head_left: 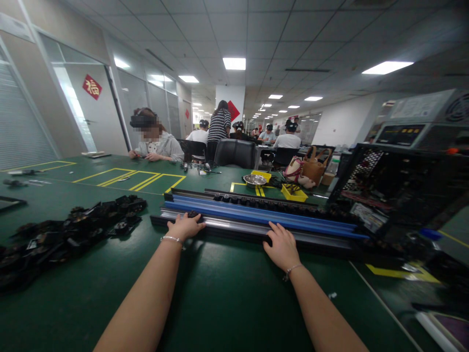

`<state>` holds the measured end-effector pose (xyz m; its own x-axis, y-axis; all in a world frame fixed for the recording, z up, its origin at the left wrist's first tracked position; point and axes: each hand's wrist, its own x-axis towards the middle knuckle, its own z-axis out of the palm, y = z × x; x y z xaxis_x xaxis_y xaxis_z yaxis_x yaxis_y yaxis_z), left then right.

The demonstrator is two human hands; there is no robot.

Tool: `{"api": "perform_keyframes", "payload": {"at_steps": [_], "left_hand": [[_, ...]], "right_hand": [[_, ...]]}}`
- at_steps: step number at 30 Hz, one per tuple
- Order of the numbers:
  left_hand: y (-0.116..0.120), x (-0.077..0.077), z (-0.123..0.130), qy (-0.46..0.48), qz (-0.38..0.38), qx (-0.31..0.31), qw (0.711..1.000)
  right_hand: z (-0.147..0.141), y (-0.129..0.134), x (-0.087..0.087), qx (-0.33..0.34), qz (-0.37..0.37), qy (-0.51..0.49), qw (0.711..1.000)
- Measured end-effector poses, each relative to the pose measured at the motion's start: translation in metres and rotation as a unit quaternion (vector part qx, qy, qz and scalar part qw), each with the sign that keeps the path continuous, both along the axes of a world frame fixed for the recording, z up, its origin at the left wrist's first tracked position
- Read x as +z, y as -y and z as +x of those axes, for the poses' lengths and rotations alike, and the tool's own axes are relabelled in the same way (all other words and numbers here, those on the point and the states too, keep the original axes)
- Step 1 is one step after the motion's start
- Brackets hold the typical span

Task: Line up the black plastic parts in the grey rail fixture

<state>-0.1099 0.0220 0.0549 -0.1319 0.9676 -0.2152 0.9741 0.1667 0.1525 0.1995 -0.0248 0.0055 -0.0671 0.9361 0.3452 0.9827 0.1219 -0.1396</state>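
A long rail with a silver, shiny channel and black edges (234, 224) lies across the green table in front of me. Near its left end rests my left hand (184, 228), fingers spread over the rail, beside a small black part (193, 214). My right hand (283, 245) lies farther right on the same rail, its fingers apart and its thumb at the near edge. Something dark shows by that thumb, too small to name. Just behind runs a long blue rail (256, 211), with a row of black parts (264, 201) beyond it.
Tangled black parts (73, 230) cover the left of the table. At right stands an open computer case (388, 181). Behind the rails are a metal bowl (255, 180) and a yellow tray (294, 193). A person (156, 142) sits across the table; others are farther back.
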Motion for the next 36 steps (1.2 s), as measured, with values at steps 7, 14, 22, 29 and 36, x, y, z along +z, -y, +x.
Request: {"api": "perform_keyframes", "payload": {"at_steps": [7,14,22,29,36], "left_hand": [[-0.001,-0.0016,-0.0017,0.002,0.0,0.004,1.0],[-0.0033,-0.0035,-0.004,0.001,0.0,0.002,1.0],[-0.0026,-0.0023,-0.0033,-0.004,-0.001,0.011,1.0],[-0.0033,-0.003,-0.0046,0.001,-0.001,0.02,1.0],[-0.0039,-0.0035,-0.0048,0.004,0.005,0.023,1.0]], "right_hand": [[-0.0013,0.0012,0.002,-0.003,-0.005,0.002,1.0],[-0.0008,0.0006,0.0013,-0.001,-0.005,-0.005,1.0],[-0.0007,0.0004,0.0003,-0.001,-0.001,-0.001,1.0],[-0.0011,0.0009,0.001,0.001,0.003,-0.001,1.0],[-0.0005,0.0002,-0.0009,0.001,0.005,-0.005,1.0]]}}
